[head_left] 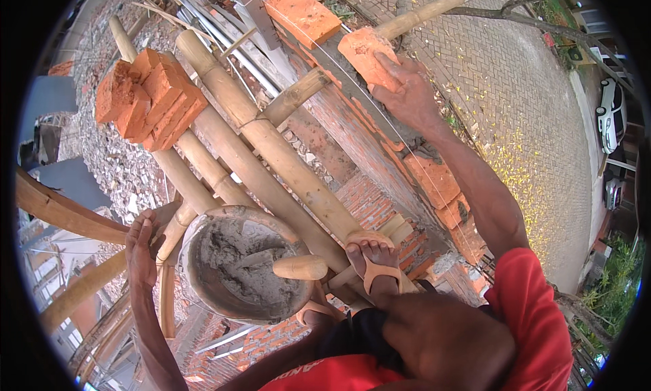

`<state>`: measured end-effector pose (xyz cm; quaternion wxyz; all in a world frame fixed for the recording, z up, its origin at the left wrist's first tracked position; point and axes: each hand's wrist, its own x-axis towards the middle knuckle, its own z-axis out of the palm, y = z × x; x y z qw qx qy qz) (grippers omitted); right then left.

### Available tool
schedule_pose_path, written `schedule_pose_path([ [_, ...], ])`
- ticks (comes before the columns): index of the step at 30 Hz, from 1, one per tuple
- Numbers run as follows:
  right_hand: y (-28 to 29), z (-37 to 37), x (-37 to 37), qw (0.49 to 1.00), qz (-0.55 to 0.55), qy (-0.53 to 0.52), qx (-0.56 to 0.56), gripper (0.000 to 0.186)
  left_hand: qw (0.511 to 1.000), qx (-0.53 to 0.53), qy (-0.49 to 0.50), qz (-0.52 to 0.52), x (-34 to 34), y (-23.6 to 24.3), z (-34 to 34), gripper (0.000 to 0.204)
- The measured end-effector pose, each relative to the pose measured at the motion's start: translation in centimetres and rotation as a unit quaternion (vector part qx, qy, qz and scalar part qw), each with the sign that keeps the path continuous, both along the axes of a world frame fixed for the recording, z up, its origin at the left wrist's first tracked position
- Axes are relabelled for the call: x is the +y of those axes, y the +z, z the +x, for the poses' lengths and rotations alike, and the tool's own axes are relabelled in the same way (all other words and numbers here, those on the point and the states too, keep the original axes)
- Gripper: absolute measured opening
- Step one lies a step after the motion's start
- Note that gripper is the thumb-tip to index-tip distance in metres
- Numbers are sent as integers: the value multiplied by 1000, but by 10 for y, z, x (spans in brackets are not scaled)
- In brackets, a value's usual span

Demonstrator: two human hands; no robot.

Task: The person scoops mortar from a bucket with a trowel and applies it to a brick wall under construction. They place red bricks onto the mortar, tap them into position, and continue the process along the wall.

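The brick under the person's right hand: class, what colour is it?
Orange-red, the brick under the right hand; head view.

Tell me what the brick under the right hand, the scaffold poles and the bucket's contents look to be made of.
Brick under the right hand: fired clay by its look, matte orange with rough, chipped edges.
Scaffold poles: bamboo, tan and smooth, with ringed nodes.
Bucket contents: probably wet cement mortar, a grey, lumpy paste; a pale handle, likely wood, rests in it.

One bucket (244, 265) of mortar. Beside the bucket, two hands: left (142, 245) and right (407, 92). One brick (366, 55) in the right hand, one loose brick (303, 14) beyond, one stack (149, 96) above the bucket; its count is unclear.
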<state>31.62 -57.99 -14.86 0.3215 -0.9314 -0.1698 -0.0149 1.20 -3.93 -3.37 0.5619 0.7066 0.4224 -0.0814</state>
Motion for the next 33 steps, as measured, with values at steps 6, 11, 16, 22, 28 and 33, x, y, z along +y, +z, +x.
schedule_pose_path([
  [6,-20,-7,12,995,-36,68,-56,64,999,28,-17,24,-15,17,-14,41],
  [11,-17,-8,19,987,-119,59,-87,64,998,55,-18,38,-19,20,-26,38],
  [16,-7,-14,9,988,-93,100,-75,67,995,59,-51,55,-20,18,-29,40],
  [22,-5,-11,2,985,-51,163,13,76,991,81,-89,55,-32,28,-29,37],
  [28,-12,-11,6,980,-123,152,-32,87,996,55,-32,68,-49,37,-39,35],
  [33,1,-9,-6,983,-37,171,50,85,998,31,-8,55,-54,43,-60,45],
])
